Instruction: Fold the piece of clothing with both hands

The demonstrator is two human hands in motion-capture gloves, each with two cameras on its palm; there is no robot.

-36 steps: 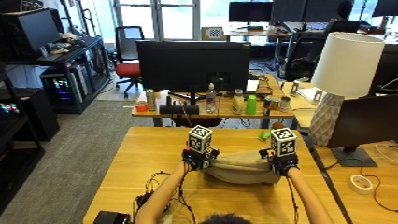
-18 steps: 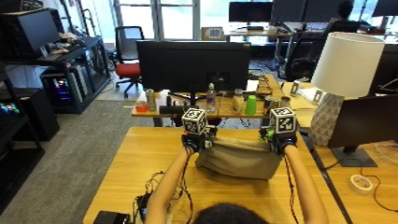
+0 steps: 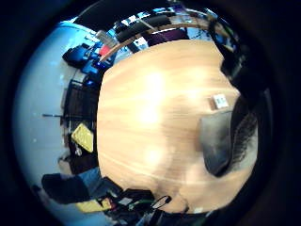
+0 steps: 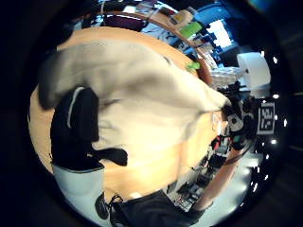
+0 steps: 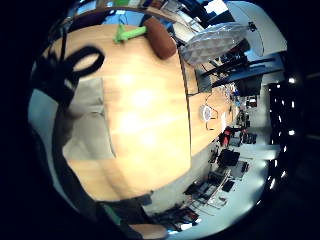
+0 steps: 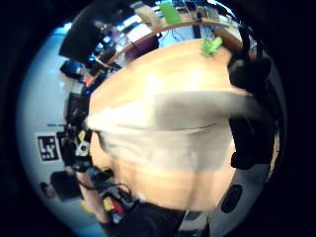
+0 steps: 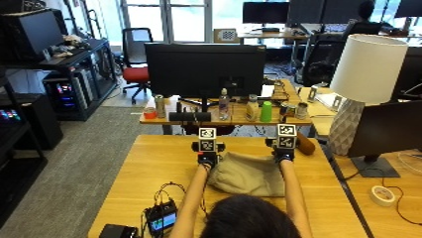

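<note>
- The garment [image 7: 247, 173], a beige piece of clothing, lies on the wooden table [image 7: 151, 168], about midway between the table's left and right edges and nearer its far edge than its near one.
- Both arms are stretched forward over it. The left hand [image 7: 208, 157] is at the garment's far left corner and the right hand [image 7: 285, 154] at its far right corner.
- In the left thumb side palm view the cloth [image 4: 142, 94] fills much of the frame and a gloved thumb [image 4: 80, 118] lies against it. The hand appears to pinch the cloth edge, though the exact contact is hard to see.
- In the right thumb side palm view the cloth [image 6: 168, 128] stretches out in a band from dark gloved fingers [image 6: 249, 138] that seem to be curled on its corner.
- Step in hand, as I judge it: a fold is under way, with the far edge held at both corners and the cloth drawn taut between the hands.
- The next move probably calls for carrying both corners together at the same pace, laying that edge down square with the edge below it, then letting go and smoothing the fold flat.
- Containers: bottles and cups, among them a green bottle [image 7: 266, 111], stand on the neighbouring desk beyond the table's far edge. What they hold cannot be seen.
- A roll of tape [image 7: 380, 195] lies on the desk to the right.
</note>
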